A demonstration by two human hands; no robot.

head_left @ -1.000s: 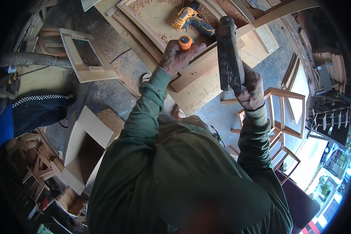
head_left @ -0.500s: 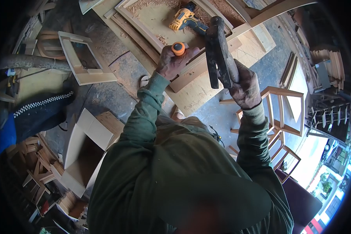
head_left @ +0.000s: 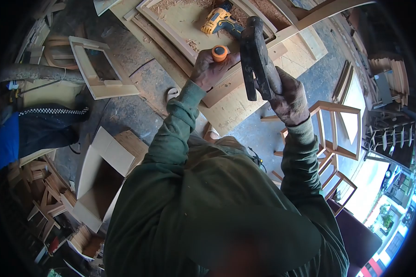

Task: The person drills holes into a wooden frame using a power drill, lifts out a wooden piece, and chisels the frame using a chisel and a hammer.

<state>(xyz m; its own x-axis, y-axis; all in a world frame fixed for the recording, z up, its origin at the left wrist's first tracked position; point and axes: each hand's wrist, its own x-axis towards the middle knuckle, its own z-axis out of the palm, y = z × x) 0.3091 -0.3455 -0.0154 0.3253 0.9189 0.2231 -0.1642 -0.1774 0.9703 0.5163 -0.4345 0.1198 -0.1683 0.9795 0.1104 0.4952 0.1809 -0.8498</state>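
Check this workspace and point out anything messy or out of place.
Wood shavings lie strewn inside the wooden frame, where a yellow drill lies too; that looks untidy, though probably normal for woodworking. Nothing looks plainly broken.

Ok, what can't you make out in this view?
Head view:
Whatever is below the orange handle: mostly covered by the left hand.
Handle end of the claw hammer: hidden by the right hand.
Handle base of the drill: behind the hammer.
Person in blue at left: cut by the dark rim.
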